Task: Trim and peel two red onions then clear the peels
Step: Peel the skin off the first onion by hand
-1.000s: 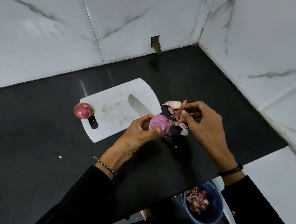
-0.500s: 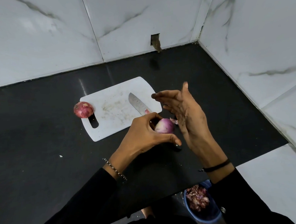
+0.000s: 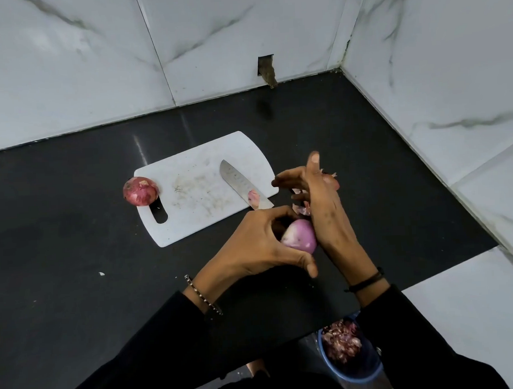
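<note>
Head view: the left hand (image 3: 252, 251) has its grip curled round the nearly bare onion (image 3: 299, 236), held just above the table (image 3: 73, 239) near the right corner of the board (image 3: 195, 179). The right hand (image 3: 319, 200) stands edge-on just beside it, grip slack and fingers straight, holding nothing I can see (its palm faces away). Loose peels (image 3: 302, 209) lie on the table behind it. The second onion (image 3: 140, 191), skin on, sits against the board's left edge. The knife (image 3: 237, 183) lies on the board with a scrap of peel on its blade.

The step looks like stripping the last skin. To do it well, turn the onion in the left grip to find papery patches. Pinch any at a trimmed end and pull along the grain. Drop them on the same pile, which should sweep easily into the bowl (image 3: 355, 378) below the table edge.
</note>
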`<action>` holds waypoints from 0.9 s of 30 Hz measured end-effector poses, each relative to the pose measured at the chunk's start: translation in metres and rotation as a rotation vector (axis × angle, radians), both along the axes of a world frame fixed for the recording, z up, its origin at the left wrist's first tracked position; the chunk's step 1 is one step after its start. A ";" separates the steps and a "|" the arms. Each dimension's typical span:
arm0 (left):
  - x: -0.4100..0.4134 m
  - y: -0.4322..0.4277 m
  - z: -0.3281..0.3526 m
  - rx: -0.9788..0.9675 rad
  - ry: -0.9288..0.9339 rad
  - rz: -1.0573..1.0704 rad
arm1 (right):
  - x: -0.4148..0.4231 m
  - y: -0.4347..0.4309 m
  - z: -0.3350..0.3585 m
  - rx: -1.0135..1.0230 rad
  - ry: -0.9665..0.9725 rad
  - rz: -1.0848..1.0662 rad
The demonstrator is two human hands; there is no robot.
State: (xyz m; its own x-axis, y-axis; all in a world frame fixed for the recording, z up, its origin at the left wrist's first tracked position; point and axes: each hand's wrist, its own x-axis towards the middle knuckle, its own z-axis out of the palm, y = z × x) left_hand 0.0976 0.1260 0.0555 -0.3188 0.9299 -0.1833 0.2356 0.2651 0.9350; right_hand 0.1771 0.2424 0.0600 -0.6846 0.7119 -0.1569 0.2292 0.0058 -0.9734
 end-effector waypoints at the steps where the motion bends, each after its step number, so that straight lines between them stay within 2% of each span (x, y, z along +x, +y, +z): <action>1: 0.000 -0.001 -0.001 0.017 -0.048 0.021 | 0.000 0.005 -0.003 0.011 -0.037 -0.017; 4: -0.001 -0.001 -0.001 0.067 -0.119 0.042 | 0.003 0.019 -0.005 -0.046 -0.101 -0.062; 8: -0.005 -0.001 -0.001 0.084 -0.157 0.041 | 0.005 0.027 0.011 -0.130 -0.011 -0.068; 10: -0.005 -0.002 -0.005 0.085 -0.157 0.039 | 0.005 0.026 0.019 -0.181 0.080 -0.050; 14: -0.005 -0.002 -0.009 0.105 -0.138 0.040 | 0.009 0.018 0.034 -0.444 0.358 0.046; 17: -0.003 -0.003 -0.005 0.098 -0.075 0.065 | 0.009 0.008 0.039 -0.525 0.456 0.087; 20: 0.000 -0.003 -0.003 0.098 0.036 0.073 | 0.005 -0.003 0.038 -0.446 0.416 0.061; 24: 0.005 -0.003 -0.001 0.104 0.142 0.054 | -0.007 -0.006 0.030 -0.273 0.191 -0.003; 27: 0.007 -0.005 -0.003 0.123 0.162 0.060 | -0.013 -0.004 0.019 -0.274 0.089 -0.021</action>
